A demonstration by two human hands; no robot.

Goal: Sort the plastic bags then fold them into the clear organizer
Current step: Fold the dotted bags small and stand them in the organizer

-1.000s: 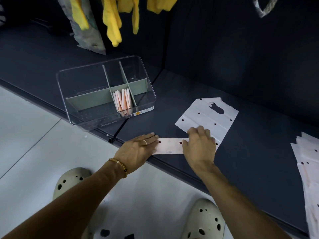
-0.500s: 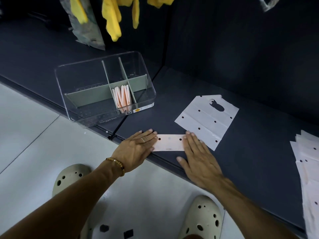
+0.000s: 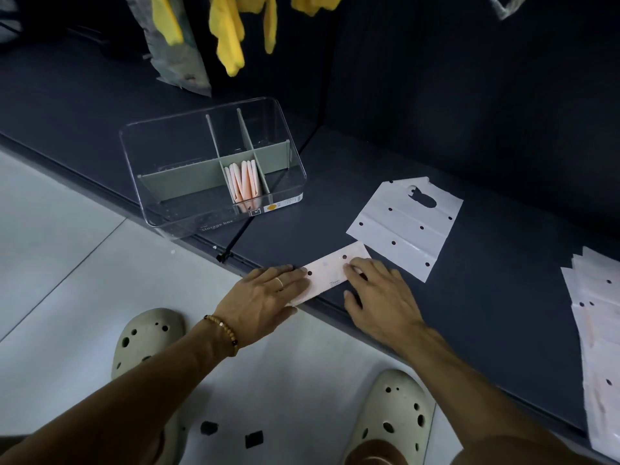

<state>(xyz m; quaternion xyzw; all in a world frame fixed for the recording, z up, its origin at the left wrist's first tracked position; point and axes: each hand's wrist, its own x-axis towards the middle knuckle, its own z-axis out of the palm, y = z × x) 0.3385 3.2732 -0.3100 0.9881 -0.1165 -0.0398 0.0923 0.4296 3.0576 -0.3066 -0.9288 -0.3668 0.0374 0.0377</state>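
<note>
At the front edge of the dark surface (image 3: 469,330) we see the folded bag strip (image 3: 330,275), a narrow white strip lying flat and now angled, its right end farther from the edge than half a second ago, when it lay nearly parallel to the edge. The left hand (image 3: 265,302) lies flat, fingers straight, pressing the strip's left end and overhanging the edge, much as before. The right hand (image 3: 379,297) has its fingers extended, their tips resting on the strip's right end; earlier it lay flatter and closer beside the strip. Behind the strip, just apart from it, an unfolded white bag (image 3: 406,226) lies spread with its handle cut-out toward the back wall. At the right edge we see a stack of white bags (image 3: 597,330). The clear organizer (image 3: 214,166) stands toward the left, overhanging the front edge, with folded pink bags (image 3: 243,184) upright in its middle front compartment. Neither has shifted on the surface.
</note>
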